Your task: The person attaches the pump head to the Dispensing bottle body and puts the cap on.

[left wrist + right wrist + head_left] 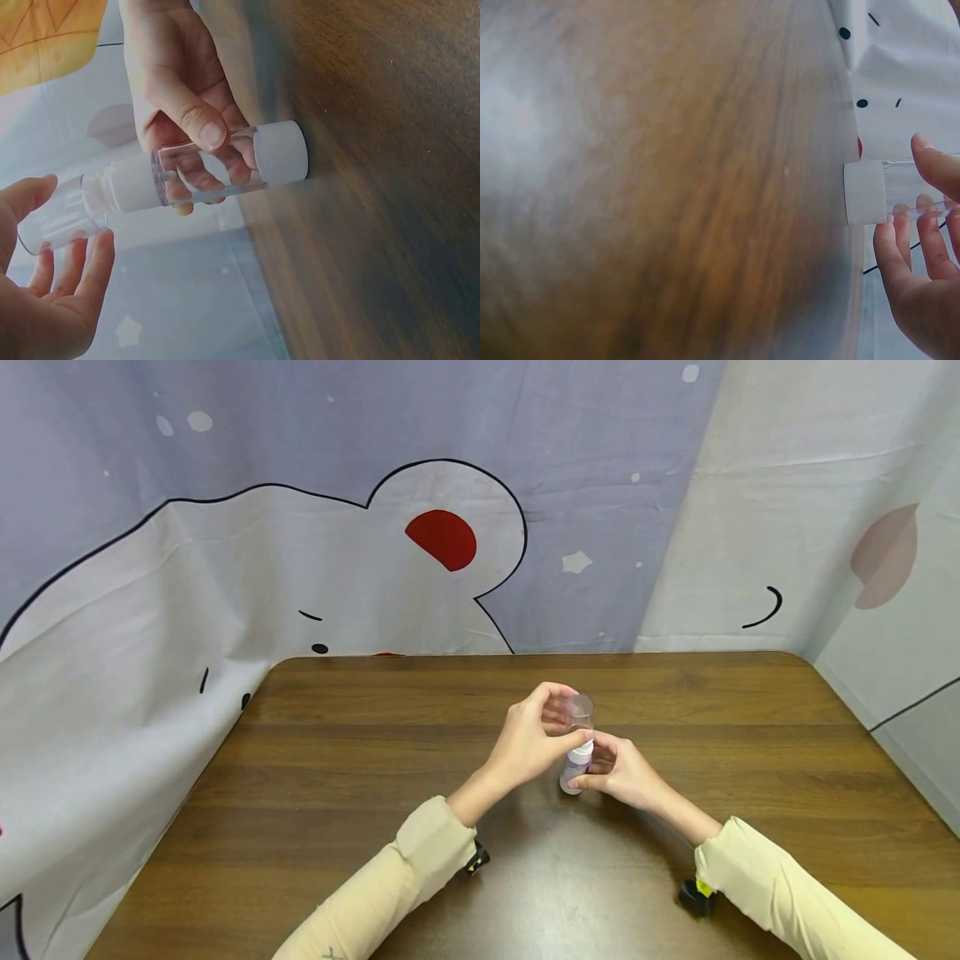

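Note:
A slim clear bottle (576,765) with a white base and a white collar stands near upright over the table. My right hand (628,774) grips its transparent body, thumb on one side and fingers curled round the other. A clear cap (581,707) sits at the bottle's top, over the white neck. My left hand (527,739) holds this cap between thumb and fingertips. In the left wrist view the white base (282,153) is right at the tabletop. The right wrist view shows the base (864,193) and the right hand (922,277) at its edge.
The brown wooden table (360,760) spreads out on both sides of the hands. Behind it hangs a printed curtain (600,510) that reaches the table's far edge. Dark wrist devices (697,897) show under the sleeves.

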A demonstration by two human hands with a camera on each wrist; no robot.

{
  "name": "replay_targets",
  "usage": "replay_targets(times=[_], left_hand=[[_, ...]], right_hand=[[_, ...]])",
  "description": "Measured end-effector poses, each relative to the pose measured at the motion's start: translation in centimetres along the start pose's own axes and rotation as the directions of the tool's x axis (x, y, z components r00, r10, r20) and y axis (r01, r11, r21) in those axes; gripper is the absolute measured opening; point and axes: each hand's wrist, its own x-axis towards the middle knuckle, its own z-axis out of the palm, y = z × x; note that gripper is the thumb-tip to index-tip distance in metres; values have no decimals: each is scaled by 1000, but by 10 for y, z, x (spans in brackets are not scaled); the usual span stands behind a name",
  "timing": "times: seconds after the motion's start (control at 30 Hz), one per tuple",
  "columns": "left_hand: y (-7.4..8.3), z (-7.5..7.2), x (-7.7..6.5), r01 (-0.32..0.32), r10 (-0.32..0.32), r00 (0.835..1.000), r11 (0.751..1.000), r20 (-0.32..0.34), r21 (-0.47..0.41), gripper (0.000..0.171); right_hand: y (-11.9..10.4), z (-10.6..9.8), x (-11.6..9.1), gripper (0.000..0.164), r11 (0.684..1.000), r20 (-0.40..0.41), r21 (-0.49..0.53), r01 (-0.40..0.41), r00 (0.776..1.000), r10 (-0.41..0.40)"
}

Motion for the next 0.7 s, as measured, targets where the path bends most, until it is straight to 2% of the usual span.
replay_targets(times=[0.17, 0.4, 0.7], left_hand=[[1, 1, -2, 5, -5, 1000, 1000, 23, 5, 44], [-3, 4, -5, 10, -11, 999, 1000, 39, 10, 43], [-8, 8, -7, 21, -22, 998, 999, 55, 26, 42]], right_hand=[[0, 1, 0, 55, 1000, -8, -16, 15, 1000, -15], [-2, 1, -1, 57, 1000, -17, -23, 8, 1000, -8], [-3, 1, -1, 51, 1000, 2, 21, 18, 1000, -18]])
